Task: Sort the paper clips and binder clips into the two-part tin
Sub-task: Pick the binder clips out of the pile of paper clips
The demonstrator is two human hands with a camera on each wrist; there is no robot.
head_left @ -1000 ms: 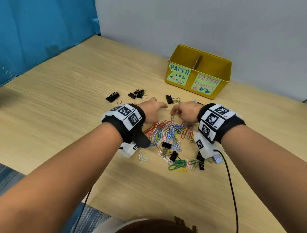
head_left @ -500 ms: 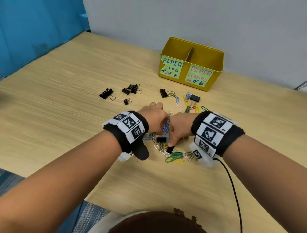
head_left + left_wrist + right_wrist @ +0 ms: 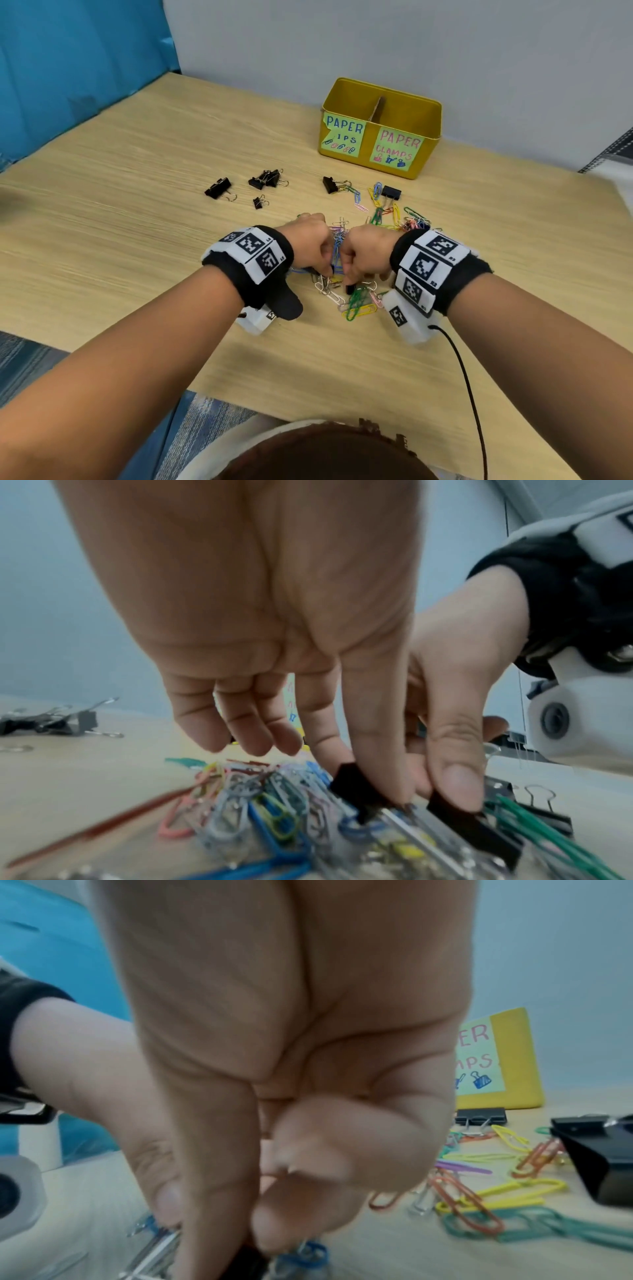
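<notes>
Plain grey wall behind, a blue curtain off to my left, and the wooden bench (image 3: 144,178) in front of me was covered in clips. Both hands were down in the middle of the pile of coloured paper clips (image 3: 356,303), picking out binder clips. My left hand (image 3: 310,245) had thumb and forefinger pinched on a small black binder clip (image 3: 356,788) sitting in the tangle, other fingers just hanging loose above it. My right hand (image 3: 364,251) was curled up right next to it, thumb and finger gripping a second black binder clip (image 3: 459,823), with the rest of the fingers tucked in. So I'd say I was at the grab stage, nothing lifted clear yet. Next bit looked fiddly: pull both straight up without dragging paper clips along, since they were snagged all around, then carry them over to the yellow tin (image 3: 428,137) at the back of the bench, well away from the pile. The right half is labelled PAPER CLAMPS, so that's where they belonged. I couldn't see the bottom of either compartment from where I stood. More binder clips (image 3: 219,188) lay off to the left.
</notes>
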